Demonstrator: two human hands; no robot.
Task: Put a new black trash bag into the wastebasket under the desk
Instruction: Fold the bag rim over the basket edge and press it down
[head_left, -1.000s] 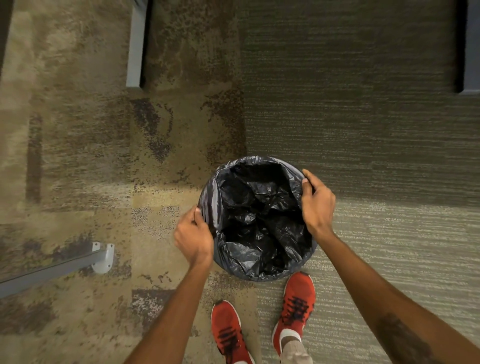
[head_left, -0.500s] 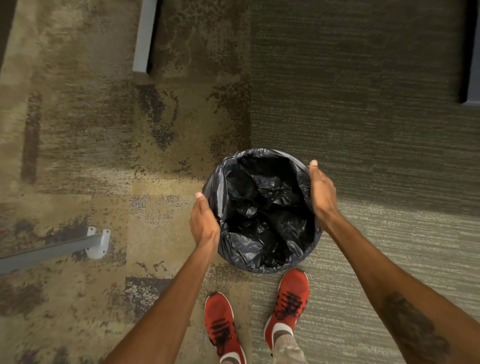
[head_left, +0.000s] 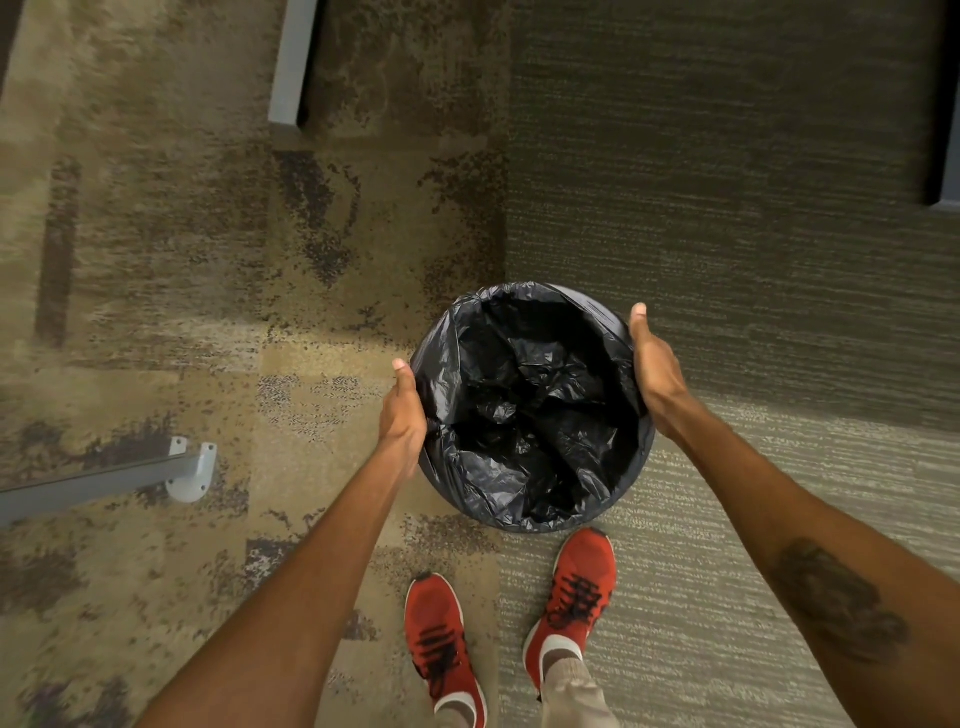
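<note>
At the far left a grey metal leg (head_left: 104, 480) with a pale screwed foot plate (head_left: 193, 470) lies across the mottled brown carpet (head_left: 171, 291), and a second grey leg (head_left: 291, 62) stands further up. The left hand (head_left: 402, 415) presses flat against the left outside of the wastebasket (head_left: 532, 522), thumb up along the rim; its fingers are hidden behind the hand, so I cannot tell whether they are spread or together. The wastebasket stands on the floor in the middle of the view, straddling the seam where the brown carpet meets grey striped carpet (head_left: 753, 208). The black trash bag (head_left: 530, 405) already lines it, crumpled inside and folded out over the rim. The right hand (head_left: 657, 371) rests against the right rim, thumb pointing up and touching the plastic; its fingers too are out of sight below. Just beneath the wastebasket stand two red shoes (head_left: 576, 587) with black laces. A dark grey panel edge (head_left: 948, 156) shows at far right.
</note>
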